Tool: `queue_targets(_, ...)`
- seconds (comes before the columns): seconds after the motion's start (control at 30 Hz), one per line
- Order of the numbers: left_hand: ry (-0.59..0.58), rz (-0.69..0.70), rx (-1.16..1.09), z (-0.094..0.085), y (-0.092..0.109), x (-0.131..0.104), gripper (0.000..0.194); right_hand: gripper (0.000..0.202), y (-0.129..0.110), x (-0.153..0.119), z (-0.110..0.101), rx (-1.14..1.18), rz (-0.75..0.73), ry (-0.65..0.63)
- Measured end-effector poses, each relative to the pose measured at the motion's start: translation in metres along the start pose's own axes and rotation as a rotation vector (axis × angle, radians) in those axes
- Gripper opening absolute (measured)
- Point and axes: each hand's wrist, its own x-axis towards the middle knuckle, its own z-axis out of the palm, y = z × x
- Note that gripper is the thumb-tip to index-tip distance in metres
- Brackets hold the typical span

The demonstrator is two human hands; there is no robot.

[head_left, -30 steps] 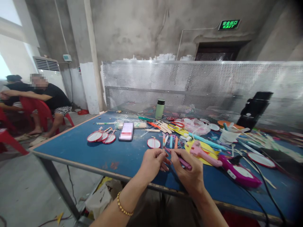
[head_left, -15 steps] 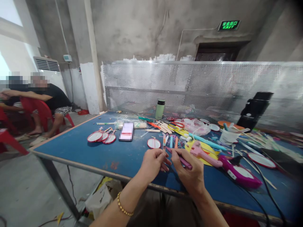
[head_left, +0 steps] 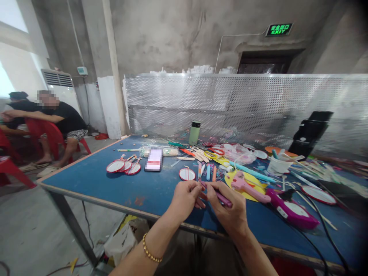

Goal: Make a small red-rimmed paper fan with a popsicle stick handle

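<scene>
My left hand (head_left: 185, 197) pinches a narrow flat stick with coloured bands (head_left: 199, 171), which stands upright above the fingers. Held like a pencil in my right hand (head_left: 231, 205) is a purple pen-shaped tool (head_left: 223, 200); its tip meets the stick close to my left fingertips. Whether the tip is a nib or a blade is too small to tell. Just beyond my hands lies a white round disc with a red rim (head_left: 187, 174). Beside the stick are a blue stick (head_left: 208, 172) and an orange stick (head_left: 214, 173).
Several red-rimmed discs (head_left: 115, 166) and a phone (head_left: 153, 159) lie left. A pink glue gun (head_left: 248, 188), a magenta device (head_left: 294, 211) with cables and a white cup (head_left: 278, 167) are right. A green bottle (head_left: 194, 133) stands behind. Two people sit at far left.
My right hand has shifted slightly left, bringing the purple tool's tip onto the stick. My left hand stays nearly still, holding the stick.
</scene>
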Motion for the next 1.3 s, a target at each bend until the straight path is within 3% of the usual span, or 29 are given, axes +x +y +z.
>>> queue_targets(0.2, 0.011, -0.022, -0.036, 0.0002, -0.0014, 0.0007, 0.028, 0.012, -0.0011, 0.0007, -0.0006, -0.035, 0.012, 0.039)
queue_targets(0.33, 0.016, -0.016, -0.020, 0.0004, -0.0009, 0.0006, 0.025, 0.012, -0.0011, 0.0001, -0.0013, -0.017, 0.013, -0.001)
queue_targets(1.3, 0.012, 0.000, -0.018, 0.0001, -0.0032, 0.0014, 0.033, 0.012, -0.0021, 0.0011, -0.0016, -0.043, 0.002, 0.041)
